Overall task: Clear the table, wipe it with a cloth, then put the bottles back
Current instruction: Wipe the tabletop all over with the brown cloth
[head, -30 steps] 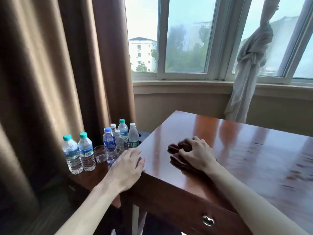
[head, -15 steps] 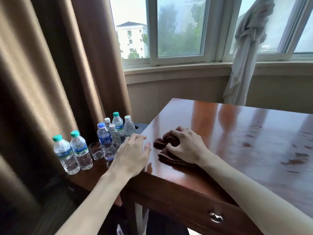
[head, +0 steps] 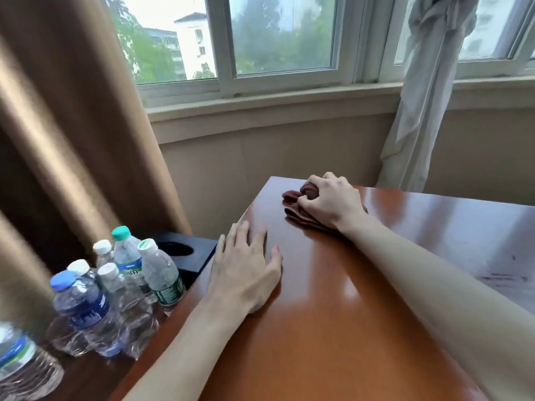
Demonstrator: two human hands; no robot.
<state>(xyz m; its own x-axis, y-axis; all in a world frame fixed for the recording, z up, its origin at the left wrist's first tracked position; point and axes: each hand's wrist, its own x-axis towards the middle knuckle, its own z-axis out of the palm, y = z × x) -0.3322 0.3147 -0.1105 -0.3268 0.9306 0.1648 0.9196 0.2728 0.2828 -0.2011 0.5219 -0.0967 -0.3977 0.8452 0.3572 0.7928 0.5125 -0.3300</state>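
Gripping the cloth point(head: 295, 202), right hand point(head: 330, 202); bottle labels point(head: 169, 290) unreadable.

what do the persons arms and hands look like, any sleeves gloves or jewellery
Both forearms are bare as far up as the picture shows, with no sleeve in view. The left hand and the right hand wear no gloves, and no ring, watch or bracelet shows on either wrist or on the fingers in sight. The nails look short and unpainted. No markings are visible.

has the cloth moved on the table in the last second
Yes. The right hand has pushed the cloth away from the near edge of the table to its far left corner, towards the window wall.
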